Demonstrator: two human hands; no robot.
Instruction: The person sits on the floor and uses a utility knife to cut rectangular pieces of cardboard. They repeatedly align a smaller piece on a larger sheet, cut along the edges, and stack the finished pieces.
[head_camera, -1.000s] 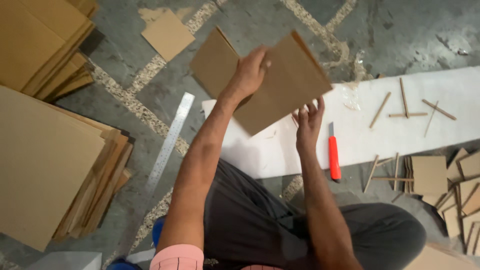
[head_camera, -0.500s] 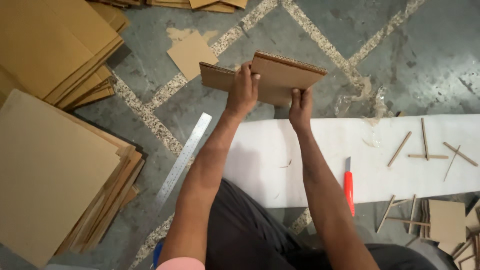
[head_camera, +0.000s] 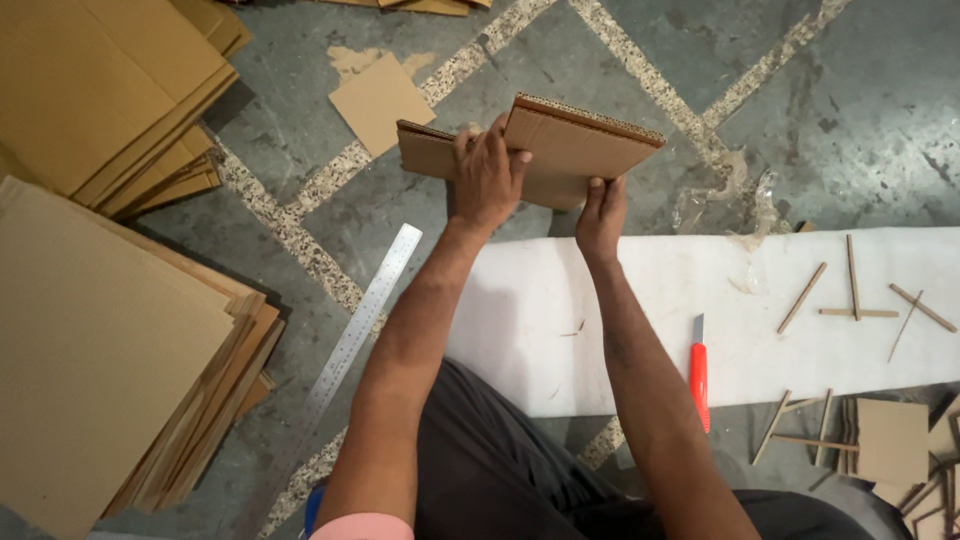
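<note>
Left hand (head_camera: 487, 172) clamped over top edge of small stack of brown corrugated cardboard pieces (head_camera: 570, 150), fingers curled over the far side. Right hand (head_camera: 602, 212) gripping the same stack from below, thumb on the near face. Stack held in the air, tilted, over the grey stone floor (head_camera: 820, 120) just beyond the far edge of the white sheet surface (head_camera: 620, 320).

On white surface: red-handled utility knife (head_camera: 699, 372) near the right forearm, blade pointing away; thin brown cardboard strips (head_camera: 850, 300) scattered at right, well apart from hands. Long steel ruler (head_camera: 355, 335) lying diagonally on floor just left of white surface, beside the left forearm.

Floor: grey slabs with pale speckled joint lines crossing diagonally. Single flat square of brown cardboard (head_camera: 381, 100) on floor past the stack, to its left. Crumpled clear plastic film (head_camera: 730, 195) at far edge of white surface.

Far left: two piles of large brown cardboard sheets (head_camera: 110, 340), one near, one further up. Bottom right: small cut brown cardboard squares (head_camera: 892, 440) with more strips. No labels or print readable anywhere.
</note>
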